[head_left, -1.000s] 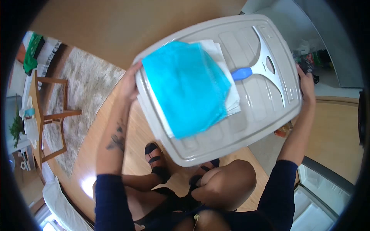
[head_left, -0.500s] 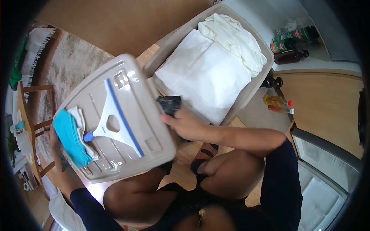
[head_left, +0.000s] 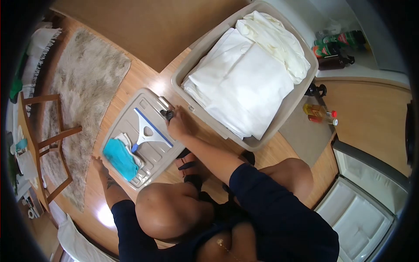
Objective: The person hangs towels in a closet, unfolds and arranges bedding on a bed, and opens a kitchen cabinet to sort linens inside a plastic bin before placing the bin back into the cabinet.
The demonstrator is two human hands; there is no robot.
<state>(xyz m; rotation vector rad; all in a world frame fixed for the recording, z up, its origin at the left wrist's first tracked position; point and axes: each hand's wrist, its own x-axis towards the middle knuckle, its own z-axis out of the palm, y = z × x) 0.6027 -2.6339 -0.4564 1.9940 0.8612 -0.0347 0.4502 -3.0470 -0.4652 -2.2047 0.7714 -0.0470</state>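
At the left, a wooden chair [head_left: 64, 132] stands by a shaggy beige rug [head_left: 78, 83]. The left hand [head_left: 98, 163] is beside the lid's left edge, low over the wood floor [head_left: 87, 192], its fingers loosely parted; whether it touches the lid I cannot tell.

The lid [head_left: 158, 155] lies flat side up on or just above the floor: greyish beige, glossy, rounded at the corners, with raised ribs. On it, from the left, are a folded turquoise cloth [head_left: 120, 158], a white cloth [head_left: 125, 140] partly under it, and 1 squeegee [head_left: 143, 137], white with a blue handle and a blue strip along its blade.

The right hand [head_left: 178, 125] is at the lid's right side, fingers curled around a small dark item [head_left: 167, 114] (too small to identify).

Right of that hand sits the deep bin [head_left: 205, 114], the same greyish beige, open and filled with white fabric [head_left: 244, 83], smooth in front and bunched at the far end. Farther right, 2 bottles [head_left: 315, 112], 1 red-capped and 1 white-capped, stand near a pale wooden panel [head_left: 366, 109].
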